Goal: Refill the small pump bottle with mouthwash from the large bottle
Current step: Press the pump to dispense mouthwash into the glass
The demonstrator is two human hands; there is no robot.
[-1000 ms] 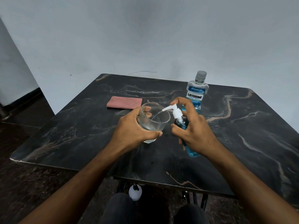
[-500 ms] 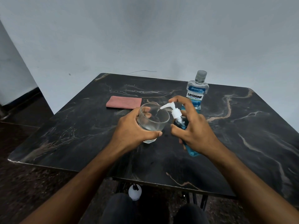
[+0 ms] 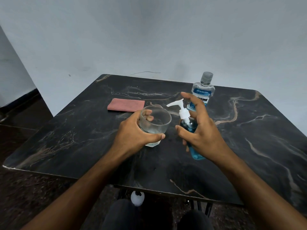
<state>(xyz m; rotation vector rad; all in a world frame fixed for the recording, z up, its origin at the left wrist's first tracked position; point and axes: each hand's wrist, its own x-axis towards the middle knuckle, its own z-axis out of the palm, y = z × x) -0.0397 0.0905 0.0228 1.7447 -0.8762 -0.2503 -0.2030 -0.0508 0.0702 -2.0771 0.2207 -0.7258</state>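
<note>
left hand (image 3: 132,136): gripping glass (image 3: 155,123) | right hand (image 3: 201,130): gripping pump bottle (image 3: 191,128), forefinger lifted

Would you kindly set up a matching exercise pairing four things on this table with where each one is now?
Things:
1. glass
2. pump bottle
3. large mouthwash bottle
4. pink cloth

Places:
A. lying flat, far left of the glass
B. held in the left hand
C. standing capped at the far edge
D. within the right hand

Pairs: 1-B, 2-D, 3-C, 4-A
</note>
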